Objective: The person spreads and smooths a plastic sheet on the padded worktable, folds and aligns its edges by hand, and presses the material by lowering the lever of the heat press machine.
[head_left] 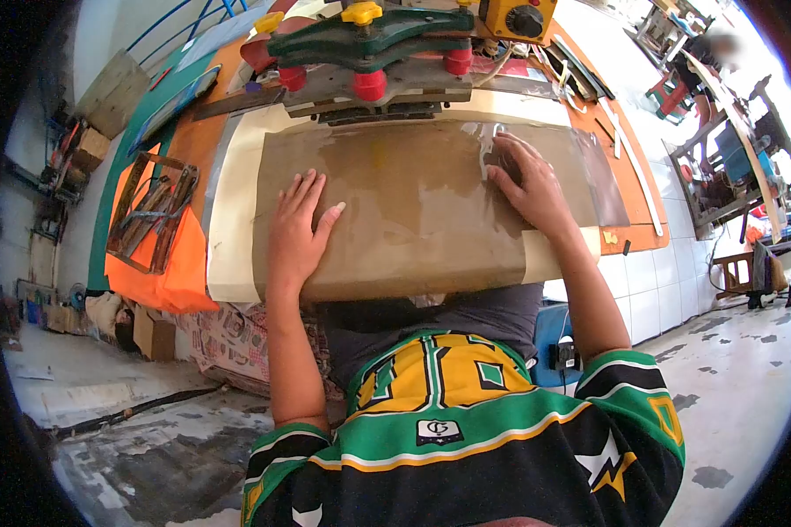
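Observation:
A glossy brown sheet [395,202] lies across the table edge in front of me, its near edge hanging over my lap. On its left part my left hand [297,224] rests flat, fingers stretched out and thumb apart. Toward the far right of the sheet, my right hand [529,183] lies with fingers slightly bent and thumb apart, touching the surface. Bright reflections by its fingertips make it hard to tell whether a thin clear film is there. Under the brown sheet shows a cream sheet [234,220]. Beyond it stands a press with a green arm [369,46].
Red cylinders [369,86] and a yellow knob [361,12] sit on the press, beside a yellow control box [517,18]. A frame with tools [154,211] lies on orange material at left. A long white strip [633,167] lies at right. A person sits far right.

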`<control>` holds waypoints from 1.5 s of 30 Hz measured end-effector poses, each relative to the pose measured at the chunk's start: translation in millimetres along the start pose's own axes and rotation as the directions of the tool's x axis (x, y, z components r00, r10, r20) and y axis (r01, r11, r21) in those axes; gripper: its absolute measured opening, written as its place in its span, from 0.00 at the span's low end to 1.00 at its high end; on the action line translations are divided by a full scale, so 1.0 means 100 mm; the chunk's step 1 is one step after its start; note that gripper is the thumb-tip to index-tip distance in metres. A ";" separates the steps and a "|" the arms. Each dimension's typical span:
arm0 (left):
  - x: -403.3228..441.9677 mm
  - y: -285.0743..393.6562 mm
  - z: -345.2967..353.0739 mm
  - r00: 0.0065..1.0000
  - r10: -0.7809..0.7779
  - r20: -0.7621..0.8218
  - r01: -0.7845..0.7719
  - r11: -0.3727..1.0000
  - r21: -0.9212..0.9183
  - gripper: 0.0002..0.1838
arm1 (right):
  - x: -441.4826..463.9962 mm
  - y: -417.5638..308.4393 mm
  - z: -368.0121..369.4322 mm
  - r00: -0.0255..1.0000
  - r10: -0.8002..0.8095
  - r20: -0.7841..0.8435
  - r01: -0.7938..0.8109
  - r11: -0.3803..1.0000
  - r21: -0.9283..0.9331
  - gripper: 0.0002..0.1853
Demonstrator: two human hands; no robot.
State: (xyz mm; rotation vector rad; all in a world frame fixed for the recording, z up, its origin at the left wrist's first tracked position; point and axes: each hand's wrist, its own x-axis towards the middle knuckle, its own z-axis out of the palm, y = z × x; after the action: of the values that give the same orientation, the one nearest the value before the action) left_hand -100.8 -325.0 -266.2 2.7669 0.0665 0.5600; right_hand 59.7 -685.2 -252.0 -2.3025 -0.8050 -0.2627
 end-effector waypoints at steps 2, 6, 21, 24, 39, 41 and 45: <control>0.00 0.00 -0.01 1.000 0.000 0.006 0.000 1.000 -0.002 0.32 | 0.03 -0.04 -0.10 1.000 0.027 0.009 -0.027 0.999 0.030 0.28; -0.01 0.01 -0.02 1.000 -0.001 0.008 0.001 1.000 0.008 0.32 | 0.09 -0.10 -0.32 0.988 0.120 0.093 -0.114 0.991 -0.075 0.28; -0.01 0.01 -0.01 0.999 -0.017 0.036 0.017 1.000 -0.016 0.32 | 0.96 0.58 0.08 0.996 -0.026 0.085 0.039 0.989 -0.145 0.23; -0.01 0.01 -0.02 0.999 -0.020 0.044 0.020 1.000 -0.011 0.31 | 0.98 0.55 0.18 0.997 -0.040 0.061 0.046 0.994 -0.098 0.16; -0.01 0.00 0.01 0.999 -0.013 0.031 0.013 1.000 0.004 0.30 | 0.78 0.31 0.00 0.896 -0.424 0.130 0.441 0.881 -0.173 0.08; 0.00 0.00 0.01 0.999 -0.005 0.034 0.004 1.000 0.003 0.30 | 0.77 0.27 -0.01 0.886 -0.438 0.151 0.461 0.869 -0.179 0.09; 0.00 0.03 -0.01 0.999 -0.018 0.042 0.018 1.000 -0.008 0.30 | 0.79 0.27 0.01 0.857 -0.492 0.156 0.514 0.841 -0.171 0.08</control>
State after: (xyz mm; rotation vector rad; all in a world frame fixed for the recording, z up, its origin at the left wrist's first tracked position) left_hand -101.6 -327.6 -264.5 2.7659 0.0792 0.4961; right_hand 138.4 -662.6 -237.2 -2.2657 -1.5048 -0.4790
